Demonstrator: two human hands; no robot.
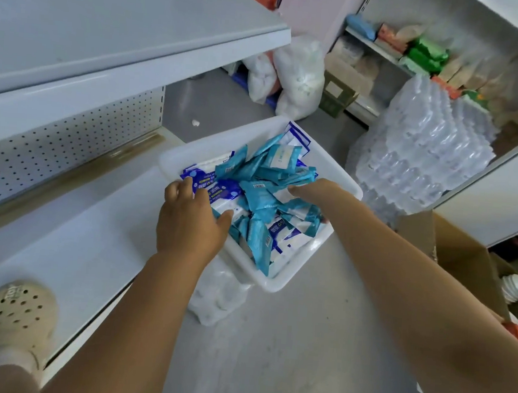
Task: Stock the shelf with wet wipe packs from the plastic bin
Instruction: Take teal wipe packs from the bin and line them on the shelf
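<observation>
A white plastic bin (291, 279) holds a loose heap of several wet wipe packs, teal ones (261, 196) and dark blue and white ones (221, 190). My left hand (187, 221) hovers over the bin's left side, its bent fingertips touching a dark blue pack and its thumb spread wide. Across from it, my right hand (314, 191) reaches in from the right, with its fingers lying on the teal packs; its thumb is hidden. The bare white shelf (63, 227) lies to the left of the bin.
The bin sits on a plastic-wrapped bundle (218, 298) on the grey floor. A foot in a beige clog (16, 310) rests on the shelf edge. Stacked water bottle packs (426, 147) and a cardboard box (451, 252) stand to the right, white bags (298, 75) behind.
</observation>
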